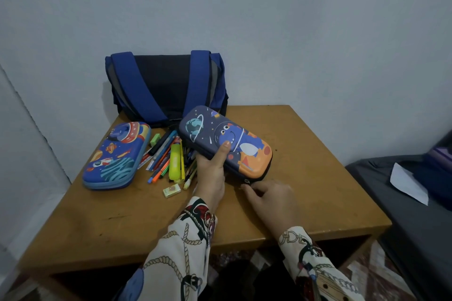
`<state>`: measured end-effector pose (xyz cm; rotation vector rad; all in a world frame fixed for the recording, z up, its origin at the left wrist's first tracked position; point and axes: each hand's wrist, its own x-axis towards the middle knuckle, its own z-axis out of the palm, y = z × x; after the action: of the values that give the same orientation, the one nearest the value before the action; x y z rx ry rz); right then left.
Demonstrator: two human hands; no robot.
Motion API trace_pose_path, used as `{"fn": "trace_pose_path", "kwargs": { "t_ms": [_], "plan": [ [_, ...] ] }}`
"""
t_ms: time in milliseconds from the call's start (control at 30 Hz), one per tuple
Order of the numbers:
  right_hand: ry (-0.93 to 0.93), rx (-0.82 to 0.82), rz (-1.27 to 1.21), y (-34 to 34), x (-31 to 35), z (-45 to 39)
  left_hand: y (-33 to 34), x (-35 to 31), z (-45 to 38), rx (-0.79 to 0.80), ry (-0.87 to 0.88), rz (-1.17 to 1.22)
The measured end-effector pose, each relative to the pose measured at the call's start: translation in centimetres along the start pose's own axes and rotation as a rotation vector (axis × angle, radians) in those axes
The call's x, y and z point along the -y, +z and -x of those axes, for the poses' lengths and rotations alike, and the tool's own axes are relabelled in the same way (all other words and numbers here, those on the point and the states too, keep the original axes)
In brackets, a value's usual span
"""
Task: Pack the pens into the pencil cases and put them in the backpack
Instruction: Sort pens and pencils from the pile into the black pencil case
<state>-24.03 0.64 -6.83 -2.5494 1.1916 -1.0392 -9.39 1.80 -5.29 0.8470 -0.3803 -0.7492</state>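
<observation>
Head view: my left hand (212, 173) grips the dinosaur case (226, 143); my right hand (267, 197) pinches its zipper pull (246, 181).
Tugging hard could twist it free onto the pens (168, 156).

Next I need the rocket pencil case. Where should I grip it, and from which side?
Grip the rocket pencil case across its narrow width near the middle, coming from above. It lies flat on the table with its long left edge free; the pens crowd its right edge, so hook fingers there carefully.
</observation>
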Motion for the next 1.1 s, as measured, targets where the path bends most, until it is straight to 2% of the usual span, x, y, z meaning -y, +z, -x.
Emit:
{"fn": "trace_pose_path", "kwargs": {
  "t_ms": [233,467,567,667,733,967,1100],
  "plan": [
    [-0.038,0.054,-0.019,-1.4,-1.2,0.3,0.0,-0.1,0.1,-0.031,-0.008,-0.011],
    [-0.156,0.030,0.110,-3.2,-4.8,0.0,0.1,0.0,0.3,0.043,0.001,-0.071],
    [-0.007,0.018,0.037,-3.8,-5.7,-0.3,0.0,-0.2,0.3,0.034,-0.016,-0.051],
    [0.279,0.051,-0.232,-4.2,-6.2,-1.1,0.1,-0.1,0.6,0.086,-0.035,-0.069],
    [0.405,0.076,-0.355,-4.2,-6.2,-1.5,0.1,-0.2,0.7,0.108,-0.051,-0.075],
    [0.481,0.021,-0.436,-4.1,-5.9,-1.2,0.1,-0.3,0.7,0.147,-0.106,-0.097],
    [0.491,0.006,-0.461,-4.1,-5.6,-1.4,0.2,-0.6,1.1,0.304,-0.184,-0.223]
  ]
}}
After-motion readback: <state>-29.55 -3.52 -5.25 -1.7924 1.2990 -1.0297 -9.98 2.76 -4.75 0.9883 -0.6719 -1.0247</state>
